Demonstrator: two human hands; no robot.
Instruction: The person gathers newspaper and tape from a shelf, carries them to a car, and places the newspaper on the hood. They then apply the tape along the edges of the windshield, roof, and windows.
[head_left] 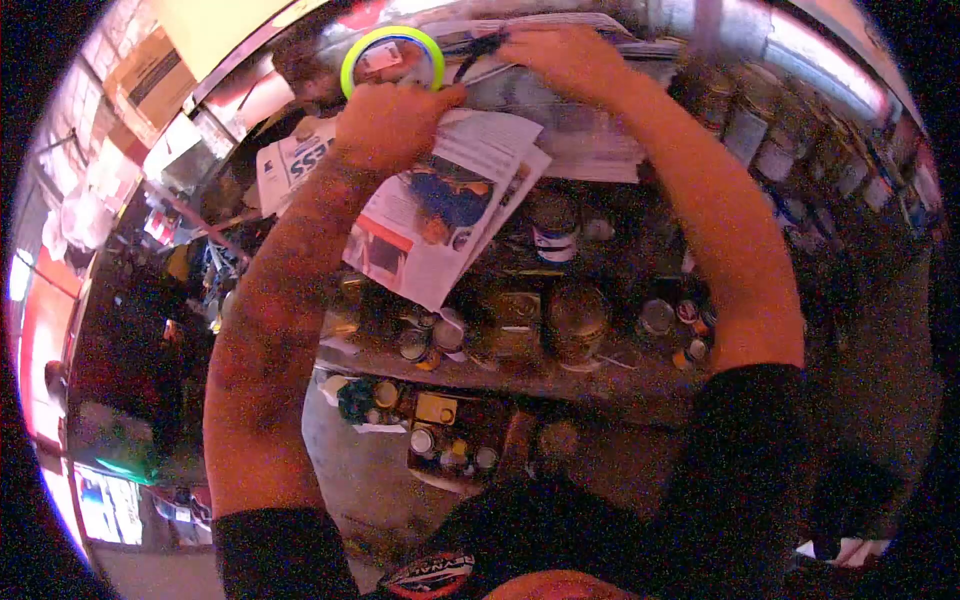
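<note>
My left hand (390, 128) is closed, its fingers curled at the lower edge of a round roll with a neon yellow-green rim (437, 62). It looks like a roll of tape, with a pale label at its middle. Loose newspaper pages (415, 245) hang or lie just below this hand; whether the fingers also grip them is hidden. To the right, my right hand (565, 62) is closed on a thin dark object (480, 46), whose kind is blurred. A stack of newspapers (590, 150) lies beneath my right hand.
Below the papers, a shelf (640, 385) carries jars and cans (578, 315). A tray (440, 478) of small containers sits lower down. More cans (745, 130) line the right side; cluttered items (225, 260) fill the left. Another newspaper (285, 170) lies left of my left hand.
</note>
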